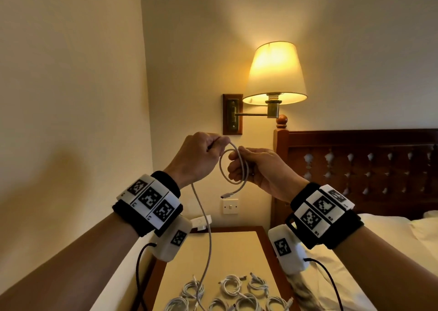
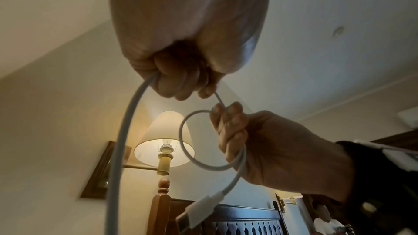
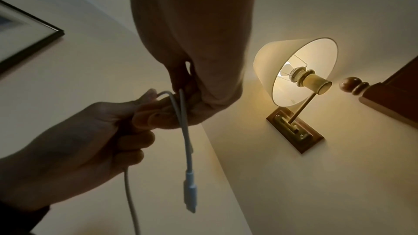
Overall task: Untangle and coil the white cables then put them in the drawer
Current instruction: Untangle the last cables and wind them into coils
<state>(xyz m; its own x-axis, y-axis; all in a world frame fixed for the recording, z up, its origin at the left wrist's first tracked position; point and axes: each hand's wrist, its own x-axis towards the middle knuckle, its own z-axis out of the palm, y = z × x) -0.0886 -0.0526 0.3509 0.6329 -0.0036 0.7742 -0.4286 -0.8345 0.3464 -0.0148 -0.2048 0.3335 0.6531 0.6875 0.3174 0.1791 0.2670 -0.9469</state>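
Both hands are raised in front of the wall lamp with one white cable (image 1: 221, 168) between them. My right hand (image 1: 251, 168) grips a small loop of it, and the plug end (image 1: 227, 195) dangles below. My left hand (image 1: 201, 156) is curled round the cable just above the loop. From that fist the long tail (image 1: 206, 235) hangs down to the nightstand. In the left wrist view the cable loop (image 2: 184, 142) sits in the right hand (image 2: 260, 142), with the plug (image 2: 199, 210) below. The right wrist view shows the plug (image 3: 189, 190) hanging under both hands. No drawer is in view.
Several coiled white cables (image 1: 231, 284) lie on the nightstand (image 1: 237, 246) at the bottom. A lit wall lamp (image 1: 275, 73) hangs just behind the hands. The dark wooden headboard (image 1: 355, 168) and the bed (image 1: 391, 251) are on the right. A wall switch (image 1: 230, 206) sits below the hands.
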